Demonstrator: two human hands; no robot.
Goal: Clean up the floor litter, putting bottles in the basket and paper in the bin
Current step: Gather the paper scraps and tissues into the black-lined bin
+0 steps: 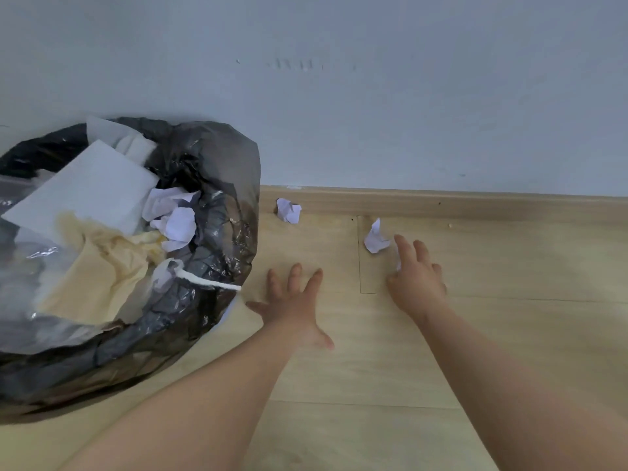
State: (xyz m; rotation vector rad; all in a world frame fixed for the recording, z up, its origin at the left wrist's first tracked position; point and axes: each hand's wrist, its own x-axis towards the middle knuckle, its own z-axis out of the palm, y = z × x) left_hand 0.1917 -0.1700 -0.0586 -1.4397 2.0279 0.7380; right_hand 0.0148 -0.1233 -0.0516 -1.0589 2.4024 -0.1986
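Partway there going by the lined bin (217, 185) already stuffed with paper, left wad (289, 210) beside it, right wad (375, 237) just off the loosely spread, empty right hand (416, 277), left hand (292, 300) splayed flat on the floor (373, 375), no bottles or basket visible.

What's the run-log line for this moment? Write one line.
left hand open over floor | right hand extended toward paper ball, grip unclear | second paper ball by baseboard | bin holds paper
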